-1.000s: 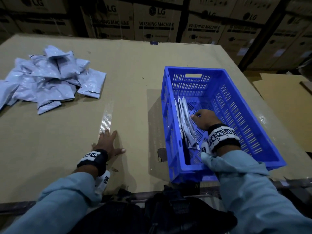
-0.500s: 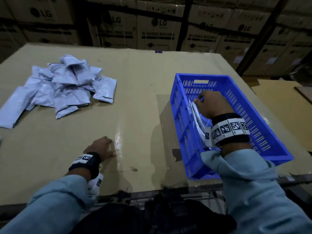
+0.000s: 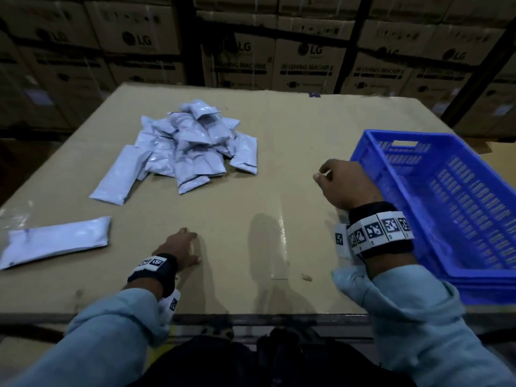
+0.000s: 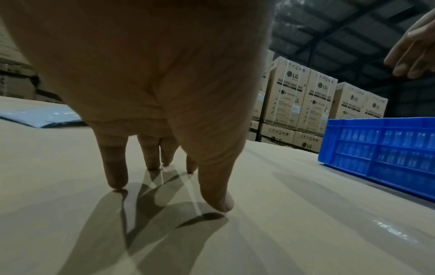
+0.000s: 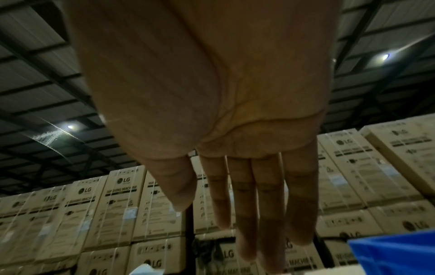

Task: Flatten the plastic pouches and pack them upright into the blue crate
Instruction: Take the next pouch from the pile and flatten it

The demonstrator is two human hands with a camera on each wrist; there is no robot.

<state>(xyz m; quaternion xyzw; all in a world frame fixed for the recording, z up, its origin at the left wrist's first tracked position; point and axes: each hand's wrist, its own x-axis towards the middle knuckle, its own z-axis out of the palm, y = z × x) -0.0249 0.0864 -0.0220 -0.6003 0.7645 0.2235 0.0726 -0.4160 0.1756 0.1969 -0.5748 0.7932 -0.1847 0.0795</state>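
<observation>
Rt hand (image 3: 346,185) empty, fingers loose, raised just beside blue slatted plastic crate (image 3: 435,196), heap of grey plastic pouches (image 3: 192,146) well apart from it, lt hand (image 3: 181,250) fingertips spread on cardboard tabletop (image 3: 279,129).

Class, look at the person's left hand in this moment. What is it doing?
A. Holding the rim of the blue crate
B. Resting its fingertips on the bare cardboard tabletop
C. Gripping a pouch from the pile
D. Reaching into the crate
B: the left hand holds nothing; its fingertips touch the bare cardboard tabletop, apart from the pouch pile and the blue crate.
</observation>
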